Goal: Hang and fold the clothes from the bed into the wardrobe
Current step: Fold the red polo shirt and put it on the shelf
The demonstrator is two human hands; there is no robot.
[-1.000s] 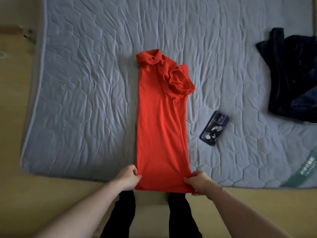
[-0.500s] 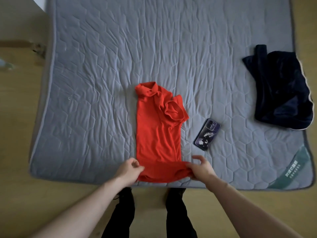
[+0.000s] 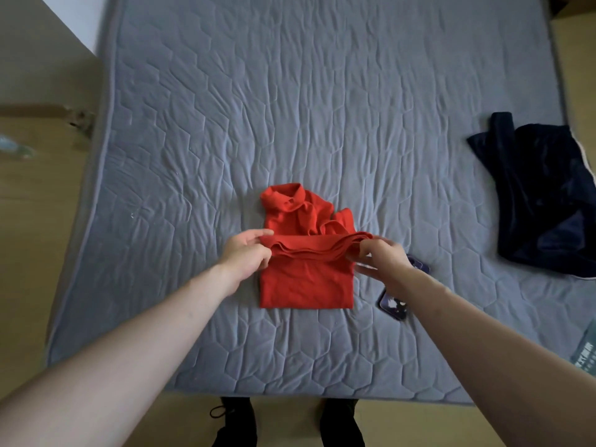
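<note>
Grey mattress (image 3: 322, 108): left hand (image 3: 246, 253) and right hand (image 3: 382, 258) pinch red shirt (image 3: 306, 282) hem mid-fold; uneven release risks a skewed fold.

A red shirt (image 3: 306, 282) lies near the middle of the bed's (image 3: 322, 124) near half, its lower part doubled up over itself. The left hand (image 3: 246, 253) and right hand (image 3: 383, 258) each pinch an end of the raised hem just below the collar. A phone (image 3: 395, 304) lies partly under the right forearm. Dark clothes (image 3: 541, 195) sit at the right edge.
</note>
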